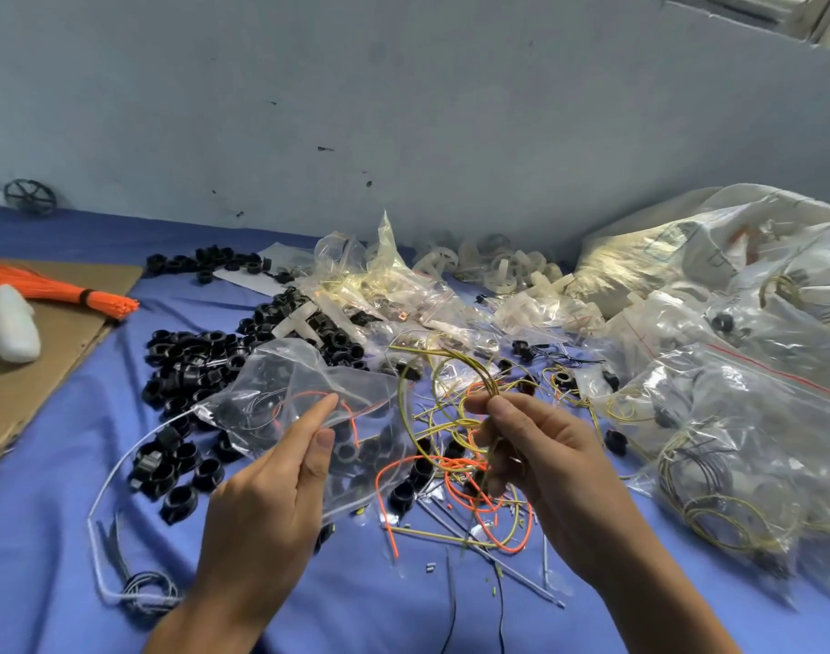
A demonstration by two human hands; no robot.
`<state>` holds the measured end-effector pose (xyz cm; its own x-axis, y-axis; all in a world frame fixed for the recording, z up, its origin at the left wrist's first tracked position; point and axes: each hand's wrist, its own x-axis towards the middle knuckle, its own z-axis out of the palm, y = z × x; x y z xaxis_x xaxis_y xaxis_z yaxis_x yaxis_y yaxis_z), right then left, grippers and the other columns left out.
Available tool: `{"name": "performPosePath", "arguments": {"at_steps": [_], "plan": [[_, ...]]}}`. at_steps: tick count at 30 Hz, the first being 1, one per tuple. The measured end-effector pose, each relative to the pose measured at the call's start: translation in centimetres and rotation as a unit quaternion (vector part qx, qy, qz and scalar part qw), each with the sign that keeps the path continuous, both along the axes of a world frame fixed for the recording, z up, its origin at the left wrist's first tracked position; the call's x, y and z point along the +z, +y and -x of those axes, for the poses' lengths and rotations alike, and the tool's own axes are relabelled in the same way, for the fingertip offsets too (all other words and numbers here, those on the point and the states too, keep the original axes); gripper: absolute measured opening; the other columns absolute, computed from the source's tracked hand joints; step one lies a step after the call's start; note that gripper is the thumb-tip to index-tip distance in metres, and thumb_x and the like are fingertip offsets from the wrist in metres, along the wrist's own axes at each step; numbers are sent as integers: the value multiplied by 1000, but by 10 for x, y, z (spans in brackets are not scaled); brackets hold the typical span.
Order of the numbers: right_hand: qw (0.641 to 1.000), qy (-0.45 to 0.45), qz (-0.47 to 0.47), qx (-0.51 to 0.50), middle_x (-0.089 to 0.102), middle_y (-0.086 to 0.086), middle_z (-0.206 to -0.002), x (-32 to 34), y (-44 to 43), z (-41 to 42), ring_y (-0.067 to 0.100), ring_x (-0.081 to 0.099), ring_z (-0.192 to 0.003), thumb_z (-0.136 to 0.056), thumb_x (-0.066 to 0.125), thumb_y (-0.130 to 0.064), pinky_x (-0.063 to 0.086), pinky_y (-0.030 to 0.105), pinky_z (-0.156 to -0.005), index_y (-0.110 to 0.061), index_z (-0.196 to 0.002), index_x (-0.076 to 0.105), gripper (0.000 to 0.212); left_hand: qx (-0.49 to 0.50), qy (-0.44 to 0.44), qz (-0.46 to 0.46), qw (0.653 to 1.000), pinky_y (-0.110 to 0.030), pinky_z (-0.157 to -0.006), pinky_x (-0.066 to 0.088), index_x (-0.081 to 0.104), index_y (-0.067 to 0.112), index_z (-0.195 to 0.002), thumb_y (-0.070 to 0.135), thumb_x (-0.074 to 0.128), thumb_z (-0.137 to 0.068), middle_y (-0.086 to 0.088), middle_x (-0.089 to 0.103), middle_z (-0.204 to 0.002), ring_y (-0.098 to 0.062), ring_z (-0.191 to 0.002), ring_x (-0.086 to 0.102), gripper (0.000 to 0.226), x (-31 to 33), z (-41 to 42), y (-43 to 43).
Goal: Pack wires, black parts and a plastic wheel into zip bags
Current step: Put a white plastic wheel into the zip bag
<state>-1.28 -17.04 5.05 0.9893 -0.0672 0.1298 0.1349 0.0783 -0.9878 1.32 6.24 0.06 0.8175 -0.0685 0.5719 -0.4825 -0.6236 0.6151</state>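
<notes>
Yellow wire (455, 353), pinched in your right hand (540, 446), awaits bagging; spread the zip bag (285, 380) your left hand (266, 493) pinches.

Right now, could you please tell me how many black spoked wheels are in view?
1: the black spoked wheel stands at the far left, by the wall. Others may lie hidden under the bags.

Bare blue cloth surface (35, 535) lies open at the near left, crossed by a thin white wire loop (102, 488). A heap of black plastic ring parts (186, 365) crowds the middle left. A tangle of loose yellow and orange wires (455, 469) fills the centre, and stuffed clear plastic bags (734, 417) wall off the right.
</notes>
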Motion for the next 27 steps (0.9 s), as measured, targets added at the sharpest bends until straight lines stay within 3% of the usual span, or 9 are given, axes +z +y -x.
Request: {"name": "performPosePath", "arguments": {"at_steps": [3,6,8,11,15,21,27], "plan": [[999,13,47,-5,59,4,-71,-5,0,2,19,48,-52,-84,61,-33,43,28,-48,-13,-101,76,30,-12,20,6,1000,-21,-52,39,56,38,-136,61,32,-97,8,61,-66,-16,-65,62,51,2,2,-1],[994,7,109,-18,59,4,-68,-7,1,6,22,49,-48,-85,61,-33,42,27,-49,-16,-97,77,26,-32,22,61,997,-35,-67,49,55,43,-134,79,22,-90,12,56,-87,-9,-77,58,66,1,4,-1],[989,-3,148,-19,60,5,-65,-6,3,10,22,51,-48,-85,60,-36,42,22,-51,-17,-96,77,27,-26,-19,97,995,-28,-77,47,58,37,-132,77,31,-91,19,47,-100,-6,-89,55,64,5,3,-2],[983,-18,185,-3,60,4,-61,-4,11,13,21,53,-49,-84,60,-38,44,22,-52,-17,-95,77,30,-27,-104,29,994,-21,-95,38,61,22,-132,57,53,-94,9,52,-114,-12,-104,53,52,9,0,-6],[981,-27,187,44,59,1,-65,-1,21,17,19,51,-46,-86,59,-31,43,22,-47,-15,-94,77,25,-81,-130,36,988,-36,-82,49,67,22,-122,31,67,-94,9,61,-101,-15,-93,61,29,4,-3,-13],[983,2,164,79,60,3,-65,2,23,21,20,53,-45,-85,64,-37,43,25,-46,-16,-91,77,25,-123,-49,126,983,-15,-73,45,74,26,-102,30,67,-92,16,67,-90,-2,-81,63,14,13,-4,-6],[988,42,124,81,56,12,-58,3,19,23,18,50,-40,-87,65,-41,40,19,-43,-14,-86,76,29,-141,3,205,969,-16,-74,49,77,24,-100,32,69,-88,9,73,-91,-7,-84,69,16,20,-9,3]]}}
